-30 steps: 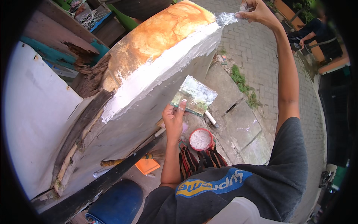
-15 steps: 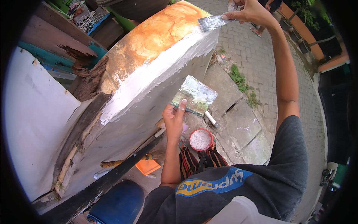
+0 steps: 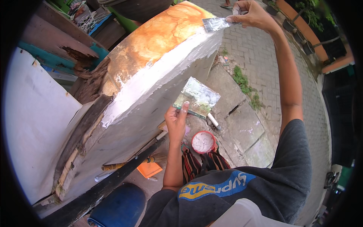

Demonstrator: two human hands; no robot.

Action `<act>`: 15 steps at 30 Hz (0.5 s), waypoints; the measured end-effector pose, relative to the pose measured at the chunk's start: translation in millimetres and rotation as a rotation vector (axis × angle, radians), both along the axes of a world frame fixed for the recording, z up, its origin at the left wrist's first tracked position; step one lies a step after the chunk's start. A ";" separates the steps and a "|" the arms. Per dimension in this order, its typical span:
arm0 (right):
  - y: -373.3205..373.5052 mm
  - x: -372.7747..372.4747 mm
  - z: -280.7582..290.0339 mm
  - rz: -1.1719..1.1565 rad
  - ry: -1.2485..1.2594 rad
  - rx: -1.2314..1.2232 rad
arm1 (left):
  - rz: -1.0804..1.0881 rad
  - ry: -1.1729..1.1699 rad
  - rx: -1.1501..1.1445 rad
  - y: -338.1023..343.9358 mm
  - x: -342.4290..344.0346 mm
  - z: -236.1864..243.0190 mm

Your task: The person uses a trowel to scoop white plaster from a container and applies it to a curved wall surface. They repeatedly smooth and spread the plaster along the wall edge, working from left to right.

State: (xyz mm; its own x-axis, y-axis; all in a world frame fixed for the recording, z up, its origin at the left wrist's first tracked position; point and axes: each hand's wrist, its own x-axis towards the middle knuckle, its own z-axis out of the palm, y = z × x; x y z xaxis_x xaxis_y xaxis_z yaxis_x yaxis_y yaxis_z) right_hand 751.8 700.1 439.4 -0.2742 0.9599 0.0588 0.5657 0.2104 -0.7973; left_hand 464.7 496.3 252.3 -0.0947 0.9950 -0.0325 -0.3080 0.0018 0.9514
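Observation:
My right hand [image 3: 245,14] grips a putty knife, its metal blade [image 3: 214,24] at the right end of the low wall's orange-stained top [image 3: 155,38], by the corner. A band of rough white compound [image 3: 149,72] runs along the wall edge below the orange surface. My left hand [image 3: 176,123] holds a flat board [image 3: 196,94] smeared with whitish material, thumb on its face, out from the wall. Below it sits a red tub [image 3: 213,144] of white compound, near my feet. A white cylindrical piece [image 3: 213,121] shows beside the board.
At lower left are a dark pole [image 3: 121,170], a broom handle [image 3: 113,165], an orange dustpan [image 3: 149,169] and a blue drum [image 3: 117,204]. Weathered timber [image 3: 83,60] stands at left. Pavers [image 3: 249,49] lie at right beside planters [image 3: 298,36]. Another person's foot [image 3: 227,5] shows at top.
My right hand and the knife have moved left from beyond the corner onto the wall's edge. My left hand stays put. The person at upper right has moved mostly out of view.

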 end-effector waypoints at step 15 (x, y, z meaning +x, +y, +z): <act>5.8 22.6 -16.0 -0.045 0.032 0.045 | -0.002 0.014 -0.005 -0.5 6.0 -10.3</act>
